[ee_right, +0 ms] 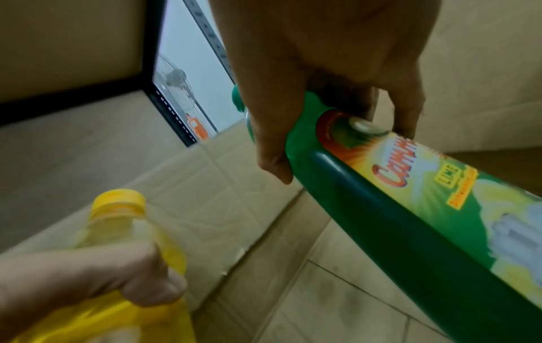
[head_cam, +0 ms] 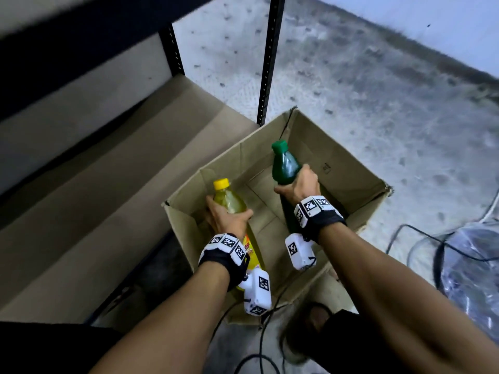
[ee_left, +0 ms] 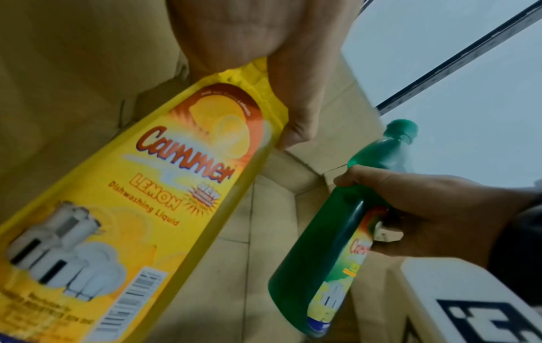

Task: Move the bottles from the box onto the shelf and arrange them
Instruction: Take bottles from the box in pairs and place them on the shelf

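Note:
My left hand grips the upper body of a yellow lemon dishwashing bottle, yellow cap up, over the left side of the open cardboard box. Its label fills the left wrist view, yellow bottle. My right hand grips a green lime bottle below its green cap, over the middle of the box; the green bottle runs down to the right in the right wrist view. Both bottles are tilted and held above the box floor. The shelf, lined with cardboard, lies to the left.
A black perforated shelf post stands just behind the box. Black cables and a clear plastic bag lie on the concrete floor to the right. A foot in a dark shoe stands in front of the box.

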